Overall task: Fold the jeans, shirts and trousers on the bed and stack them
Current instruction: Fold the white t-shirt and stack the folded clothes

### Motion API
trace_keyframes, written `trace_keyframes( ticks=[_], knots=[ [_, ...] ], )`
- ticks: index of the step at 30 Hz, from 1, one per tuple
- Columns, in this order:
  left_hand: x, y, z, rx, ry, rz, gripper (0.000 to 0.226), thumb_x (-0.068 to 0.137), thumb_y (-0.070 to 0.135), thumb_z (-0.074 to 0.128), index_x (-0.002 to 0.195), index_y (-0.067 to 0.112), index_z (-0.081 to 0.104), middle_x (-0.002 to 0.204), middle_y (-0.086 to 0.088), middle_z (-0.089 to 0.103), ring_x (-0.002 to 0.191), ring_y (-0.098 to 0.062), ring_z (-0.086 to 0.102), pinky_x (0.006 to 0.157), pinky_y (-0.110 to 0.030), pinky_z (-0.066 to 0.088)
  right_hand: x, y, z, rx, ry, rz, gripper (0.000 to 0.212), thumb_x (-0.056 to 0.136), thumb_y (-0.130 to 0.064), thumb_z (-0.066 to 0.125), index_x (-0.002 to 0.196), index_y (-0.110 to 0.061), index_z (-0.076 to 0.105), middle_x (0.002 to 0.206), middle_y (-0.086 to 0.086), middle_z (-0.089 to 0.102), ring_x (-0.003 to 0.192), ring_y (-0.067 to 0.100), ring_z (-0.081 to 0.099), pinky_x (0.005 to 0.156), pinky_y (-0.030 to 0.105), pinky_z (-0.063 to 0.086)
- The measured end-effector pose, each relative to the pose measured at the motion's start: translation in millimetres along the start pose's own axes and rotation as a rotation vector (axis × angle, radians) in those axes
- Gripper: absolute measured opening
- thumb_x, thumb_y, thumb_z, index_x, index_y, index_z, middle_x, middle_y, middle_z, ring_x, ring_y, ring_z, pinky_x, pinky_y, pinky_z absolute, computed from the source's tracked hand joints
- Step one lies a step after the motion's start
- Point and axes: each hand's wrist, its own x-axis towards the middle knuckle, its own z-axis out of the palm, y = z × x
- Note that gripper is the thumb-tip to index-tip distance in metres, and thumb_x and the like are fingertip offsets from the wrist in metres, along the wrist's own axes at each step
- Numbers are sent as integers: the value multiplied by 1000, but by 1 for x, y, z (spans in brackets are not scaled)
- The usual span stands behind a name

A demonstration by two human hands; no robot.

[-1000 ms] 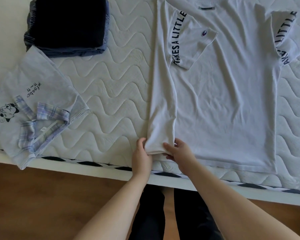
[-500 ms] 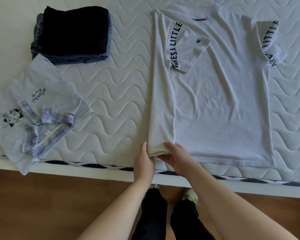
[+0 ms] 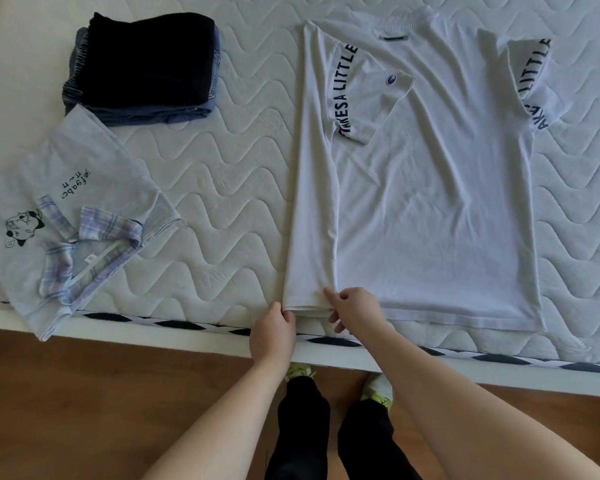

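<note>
Both hands pinch the near hem of one white T-shirt (image 3: 430, 209), the left hand (image 3: 274, 329) at the folded corner and the right hand (image 3: 355, 311) just beside it, on a white quilted mattress (image 3: 222, 161) edged with a dark diamond band, above a brown wooden floor (image 3: 84, 403). Its left side lies folded inward, and its two sleeves read "TAKES A LITTLE" in dark capitals, one bearing a small round logo. Farther left sit one pale collared shirt (image 3: 84, 202) with a cartoon print and small script, and one stack of dark folded garments (image 3: 146, 67).
</note>
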Motion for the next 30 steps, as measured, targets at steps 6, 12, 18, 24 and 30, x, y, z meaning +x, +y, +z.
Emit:
trace_keyframes(
  ticks=[6, 12, 18, 24, 30],
  knots=[
    [-5, -12, -2, 78, -100, 14, 30, 95, 32, 43, 68, 18, 43, 61, 1, 51, 59, -24, 49, 50, -30, 27, -3, 9, -3, -111, 67, -21, 35, 98, -50, 45, 93, -19, 60, 73, -2, 72, 59, 11, 68, 55, 26, 49],
    [3, -7, -10, -97, 41, 65, 23, 101, 39, 40, 94, 19, 52, 79, 3, 58, 71, -23, 56, 55, -34, 42, -2, 9, -4, -173, 142, -36, 31, 96, -50, 51, 96, -20, 58, 78, -1, 70, 68, 17, 67, 62, 29, 53],
    [30, 5, -5, -228, -162, 17, 28, 97, 37, 53, 89, 10, 56, 85, -4, 66, 79, -27, 64, 74, -42, 54, 4, 10, 1, -44, 12, -22, 23, 98, -37, 52, 105, -16, 59, 73, -2, 73, 55, 10, 68, 60, 27, 54],
    [28, -5, -7, -136, -150, 55, 27, 94, 35, 56, 76, 17, 46, 64, 3, 52, 58, -17, 49, 52, -30, 33, 5, 16, 1, 33, -31, 41, 28, 96, -41, 57, 104, -14, 63, 67, -3, 71, 47, 4, 63, 48, 22, 43],
    [25, 4, -15, -26, -88, 27, 33, 92, 44, 53, 77, 17, 44, 65, 1, 53, 63, -22, 51, 51, -30, 32, 3, 13, 1, -86, 67, 30, 43, 93, -61, 48, 82, -21, 59, 68, -3, 71, 55, 12, 67, 50, 25, 47]
  ],
)
